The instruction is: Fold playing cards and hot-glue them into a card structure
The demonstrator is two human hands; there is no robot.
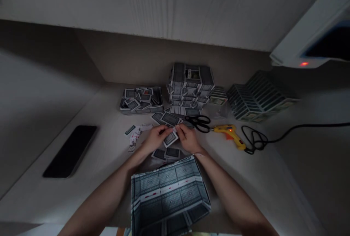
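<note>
A patterned playing card (171, 139) is pinched between my two hands, over the middle of the table. My left hand (156, 138) grips its left side, and my right hand (188, 138) closes on its upper right edge. Beyond them lie several loose playing cards (170, 118), and more cards (172, 153) rest just below. Close to me, between my forearms, stands a box built of playing cards (172, 188), with a white strip across it.
Behind my hands are a card-filled tray (140, 110), a stacked card structure (191, 82) and wrapped card packs (246, 101). Black scissors (201, 123) and a yellow glue gun (228, 132) with a black cord lie right. Paper scraps (135, 134) and a phone (70, 152) lie left.
</note>
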